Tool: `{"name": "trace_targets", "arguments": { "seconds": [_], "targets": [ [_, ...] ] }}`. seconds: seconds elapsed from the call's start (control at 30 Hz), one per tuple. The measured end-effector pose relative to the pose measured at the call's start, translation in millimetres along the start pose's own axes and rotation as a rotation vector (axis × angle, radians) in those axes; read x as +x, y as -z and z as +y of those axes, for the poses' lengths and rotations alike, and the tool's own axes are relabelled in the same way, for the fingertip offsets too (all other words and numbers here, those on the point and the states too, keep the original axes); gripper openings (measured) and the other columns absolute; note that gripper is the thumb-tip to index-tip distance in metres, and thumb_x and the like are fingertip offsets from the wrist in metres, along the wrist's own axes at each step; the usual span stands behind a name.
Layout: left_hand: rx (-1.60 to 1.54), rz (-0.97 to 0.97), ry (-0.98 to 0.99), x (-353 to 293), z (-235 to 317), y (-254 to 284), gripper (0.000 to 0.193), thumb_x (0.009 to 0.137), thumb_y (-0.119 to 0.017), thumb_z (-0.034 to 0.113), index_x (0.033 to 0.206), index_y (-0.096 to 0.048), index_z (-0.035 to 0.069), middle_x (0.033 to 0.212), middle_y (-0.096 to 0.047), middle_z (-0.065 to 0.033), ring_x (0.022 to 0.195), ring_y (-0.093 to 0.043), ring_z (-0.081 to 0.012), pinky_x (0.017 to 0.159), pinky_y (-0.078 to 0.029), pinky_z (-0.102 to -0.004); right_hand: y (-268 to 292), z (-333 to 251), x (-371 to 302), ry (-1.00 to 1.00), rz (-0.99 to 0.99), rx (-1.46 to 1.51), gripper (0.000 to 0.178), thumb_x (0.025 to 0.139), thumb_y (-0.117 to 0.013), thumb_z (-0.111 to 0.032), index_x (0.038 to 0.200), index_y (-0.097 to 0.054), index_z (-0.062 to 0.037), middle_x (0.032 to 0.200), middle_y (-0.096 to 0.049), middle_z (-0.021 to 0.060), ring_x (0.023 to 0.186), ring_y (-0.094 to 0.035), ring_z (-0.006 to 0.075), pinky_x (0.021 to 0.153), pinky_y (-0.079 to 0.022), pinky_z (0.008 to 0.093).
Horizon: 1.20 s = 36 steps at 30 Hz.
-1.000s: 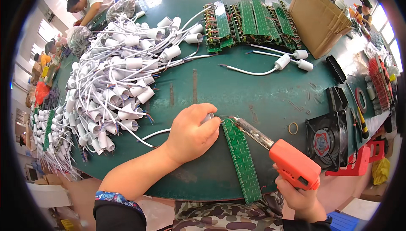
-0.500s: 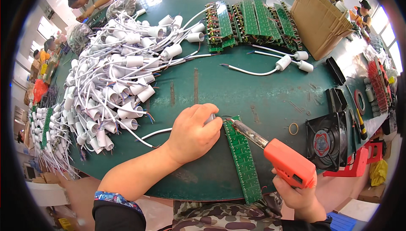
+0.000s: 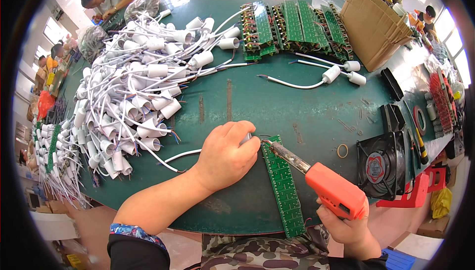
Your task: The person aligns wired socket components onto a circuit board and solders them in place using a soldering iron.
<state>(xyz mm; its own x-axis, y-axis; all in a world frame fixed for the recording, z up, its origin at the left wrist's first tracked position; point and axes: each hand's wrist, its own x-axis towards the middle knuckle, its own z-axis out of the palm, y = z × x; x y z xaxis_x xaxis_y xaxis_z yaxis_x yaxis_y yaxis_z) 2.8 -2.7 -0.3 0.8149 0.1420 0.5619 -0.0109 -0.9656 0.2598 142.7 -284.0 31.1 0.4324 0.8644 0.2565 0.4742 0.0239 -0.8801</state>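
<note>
My left hand (image 3: 228,156) is closed, its fingers pinched at the top end of a long green circuit board (image 3: 284,193). A white cable (image 3: 185,155) runs out behind that hand, and a pale grey piece (image 3: 246,139) peeks out between its fingers. The fingers hide most of what they hold, apparently the cable's end. My right hand (image 3: 346,225) is wrapped round the grip of a red soldering gun (image 3: 336,191). The gun's metal barrel slants up and left, its tip at the board's top end beside my left fingertips. The board's lower end reaches the table's front edge.
A big heap of white cabled lamp holders (image 3: 133,92) covers the left. Stacked green boards (image 3: 302,25) stand at the back beside a cardboard box (image 3: 373,27). Three loose lamp holders (image 3: 331,73) lie before them. At right are a black fan (image 3: 381,166) and a screwdriver (image 3: 422,146).
The soldering gun and my right hand have shifted slightly left, the tip staying at the board's top end. My left hand keeps its place.
</note>
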Motion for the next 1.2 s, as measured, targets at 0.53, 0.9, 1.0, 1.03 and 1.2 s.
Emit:
{"name": "trace_targets", "arguments": {
  "seconds": [0.53, 0.9, 1.0, 1.03, 1.2],
  "targets": [
    [0.02, -0.029, 0.01, -0.4, 1.6, 0.6, 0.022, 0.073, -0.076, 0.004, 0.094, -0.067, 0.004, 0.108, -0.064, -0.0127, 0.088, -0.066, -0.0318, 0.077, -0.054, -0.0425, 3.2, -4.4, 3.8, 0.007, -0.027, -0.052, 0.061, 0.08, -0.084, -0.004, 0.132, -0.056, 0.0118, 0.108, -0.075, 0.016, 0.081, -0.072, 0.018, 0.074, -0.059, 0.0315],
    [0.011, -0.033, 0.027, -1.5, 2.0, 0.3, 0.024, 0.071, -0.077, 0.004, 0.093, -0.067, 0.004, 0.108, -0.062, -0.0117, 0.09, -0.065, -0.0317, 0.078, -0.054, -0.0432, 1.2, -15.3, -4.2, -0.225, 0.161, 0.152, 0.022, 0.077, -0.08, 0.0, 0.097, -0.073, 0.0006, 0.091, -0.069, 0.0109, 0.066, -0.063, 0.0166, 0.061, -0.049, 0.0277],
    [0.006, -0.038, 0.033, -2.0, 1.9, 0.8, 0.025, 0.071, -0.077, 0.003, 0.093, -0.067, 0.004, 0.108, -0.062, -0.0112, 0.089, -0.065, -0.0315, 0.078, -0.054, -0.0432, 13.0, -9.8, -4.0, -0.041, -0.016, 0.038, 0.046, 0.087, -0.071, 0.0, 0.132, -0.06, 0.0068, 0.115, -0.073, 0.0177, 0.079, -0.067, 0.0129, 0.073, -0.056, 0.0295],
    [0.007, -0.036, 0.032, -1.6, 1.9, 0.7, 0.024, 0.071, -0.077, 0.003, 0.093, -0.067, 0.004, 0.108, -0.062, -0.0112, 0.089, -0.065, -0.0315, 0.078, -0.054, -0.043, 11.6, -9.0, -5.7, -0.041, -0.015, 0.036, 0.046, 0.087, -0.071, 0.0, 0.132, -0.06, 0.0068, 0.115, -0.073, 0.0177, 0.079, -0.067, 0.0129, 0.073, -0.056, 0.0295],
    [0.014, -0.021, 0.03, -1.5, 1.9, 0.8, 0.023, 0.071, -0.076, 0.003, 0.092, -0.067, 0.004, 0.108, -0.062, -0.0113, 0.089, -0.065, -0.0314, 0.077, -0.054, -0.0425, 9.4, -7.9, -8.7, -0.032, 0.014, -0.003, 0.048, 0.086, -0.073, -0.001, 0.132, -0.06, 0.0071, 0.116, -0.072, 0.019, 0.082, -0.067, 0.0136, 0.075, -0.056, 0.0297]
  ]
}}
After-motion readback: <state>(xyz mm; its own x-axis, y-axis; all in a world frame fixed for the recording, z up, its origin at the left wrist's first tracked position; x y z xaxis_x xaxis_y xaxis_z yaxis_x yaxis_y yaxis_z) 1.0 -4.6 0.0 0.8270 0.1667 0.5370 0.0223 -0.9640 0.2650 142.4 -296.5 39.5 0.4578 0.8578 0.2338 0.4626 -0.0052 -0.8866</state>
